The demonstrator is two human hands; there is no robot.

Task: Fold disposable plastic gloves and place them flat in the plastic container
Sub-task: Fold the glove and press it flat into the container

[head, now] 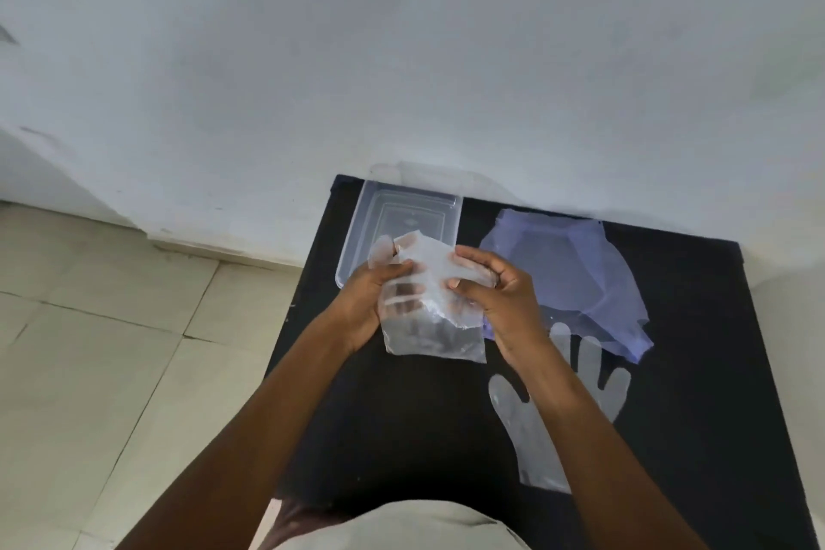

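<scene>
A plain indoor room, likely a home. Beyond the left hand stands a bare white wall. Left of it lies a beige tiled floor.

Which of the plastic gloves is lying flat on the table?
The spread-out glove near the right forearm lies flat, untouched; the other glove is held up in both hands.

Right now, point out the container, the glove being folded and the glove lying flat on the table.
Container (357, 232): head view, its left wall.
Held glove (435, 337): head view, its hanging lower part.
Flat glove (527, 433): head view, its palm.
</scene>
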